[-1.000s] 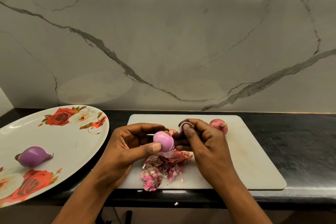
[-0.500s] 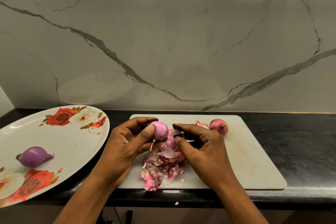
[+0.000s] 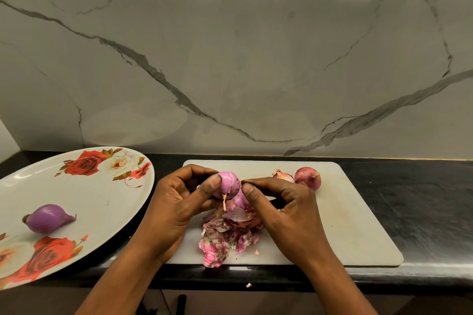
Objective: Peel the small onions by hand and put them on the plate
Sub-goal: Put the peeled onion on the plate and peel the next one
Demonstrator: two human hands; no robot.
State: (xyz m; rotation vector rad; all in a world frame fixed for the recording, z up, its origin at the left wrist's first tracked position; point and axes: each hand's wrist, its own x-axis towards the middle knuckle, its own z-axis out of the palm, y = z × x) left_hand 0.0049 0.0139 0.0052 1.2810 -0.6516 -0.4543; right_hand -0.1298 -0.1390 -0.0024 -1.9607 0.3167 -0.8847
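Observation:
My left hand (image 3: 179, 202) grips a small pink onion (image 3: 227, 184) between thumb and fingers above the white cutting board (image 3: 345, 225). My right hand (image 3: 284, 207) pinches at the onion's right side with thumb and forefinger, over a loose flap of skin (image 3: 236, 213). A pile of pink peels (image 3: 225, 235) lies under both hands. An unpeeled reddish onion (image 3: 308, 178) sits at the board's back, with a peel scrap (image 3: 282, 176) beside it. One peeled purple onion (image 3: 47, 218) lies on the floral plate (image 3: 102, 197) at the left.
The board and plate rest on a black counter (image 3: 422, 199) against a marble wall (image 3: 243, 59). A tiny peel scrap (image 3: 248, 285) lies on the counter's front edge. The plate overhangs the counter at the left.
The left hand has turned the onion so its pale root tail points down. The right hand has come back up from the peel pile to the onion's right side.

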